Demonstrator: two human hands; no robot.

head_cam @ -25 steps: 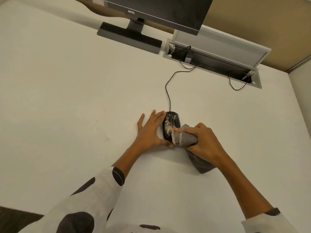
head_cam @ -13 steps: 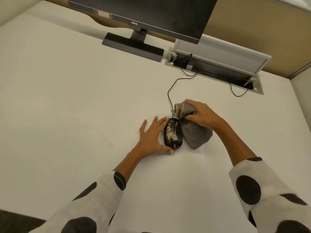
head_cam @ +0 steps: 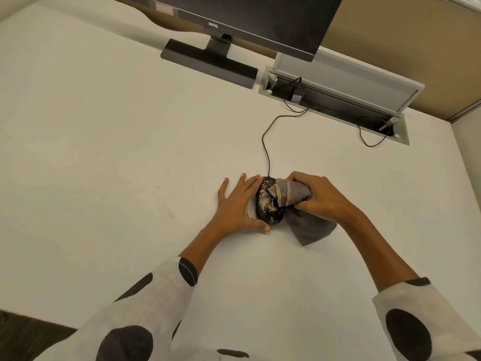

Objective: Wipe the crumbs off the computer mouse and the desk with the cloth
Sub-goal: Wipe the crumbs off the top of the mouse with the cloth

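A black wired computer mouse (head_cam: 268, 207), speckled with pale orange crumbs, lies on the white desk (head_cam: 109, 157). My left hand (head_cam: 238, 204) cups its left side, fingers along the edge and thumb at the near end, holding it still. My right hand (head_cam: 316, 198) is closed on a bunched grey cloth (head_cam: 299, 204). The front of the cloth presses on the mouse's right upper side, and the rest trails onto the desk to the right.
The mouse cable (head_cam: 268, 142) runs back to an open cable tray (head_cam: 335, 105) set in the desk. A black monitor (head_cam: 260, 16) on a flat stand (head_cam: 208, 63) sits at the far edge. A second thin cable (head_cam: 369, 142) loops out of the tray at right.
My right hand with the cloth went from the mouse's near end up past its far end, then back onto its right upper side. My left hand has kept its hold.
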